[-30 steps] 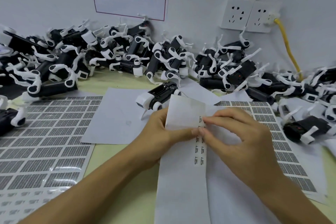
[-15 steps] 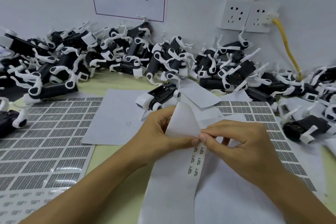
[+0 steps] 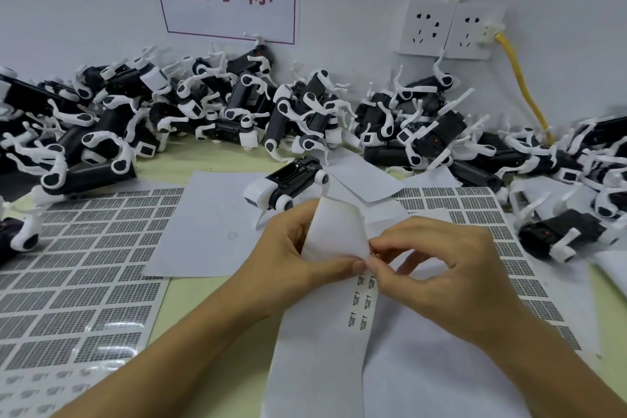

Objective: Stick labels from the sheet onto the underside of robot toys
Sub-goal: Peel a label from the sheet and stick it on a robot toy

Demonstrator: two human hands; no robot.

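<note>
The strip of labels [image 3: 334, 326] has been bent over further since a second ago: its top end, which lay nearly flat, now curls up and back into a rounded fold over the left hand [image 3: 298, 258]. The left thumb has slid in to pinch the strip right at the fold. The right hand [image 3: 437, 278], earlier lying with fingers stretched across the paper, has drawn them in, and its fingertips [image 3: 375, 256] now pick at the strip's edge beside the left thumb. The lower strip has swung slightly leftward.
</note>
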